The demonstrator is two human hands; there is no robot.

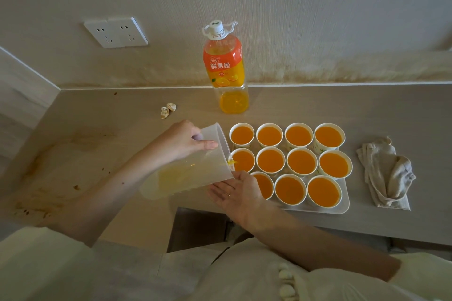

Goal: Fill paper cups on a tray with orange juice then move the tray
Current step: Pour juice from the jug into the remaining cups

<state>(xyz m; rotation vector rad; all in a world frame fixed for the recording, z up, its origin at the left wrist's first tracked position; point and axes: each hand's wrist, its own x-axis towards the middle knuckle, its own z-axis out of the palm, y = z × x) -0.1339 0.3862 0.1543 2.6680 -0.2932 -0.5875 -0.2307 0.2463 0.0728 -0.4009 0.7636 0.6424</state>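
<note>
"What stands behind?"

"A pale, finely textured wall (293,7); a white double socket (116,32) set in it at the left; brownish staining runs along its foot."

"And the surface?"

"A beige wood-grain counter (97,149), its back edge against the wall; brown spots and smears mark its left part; a light side panel (22,85) closes the left end; a dark opening (200,227) shows below the front edge; the light is soft and dim."
</note>
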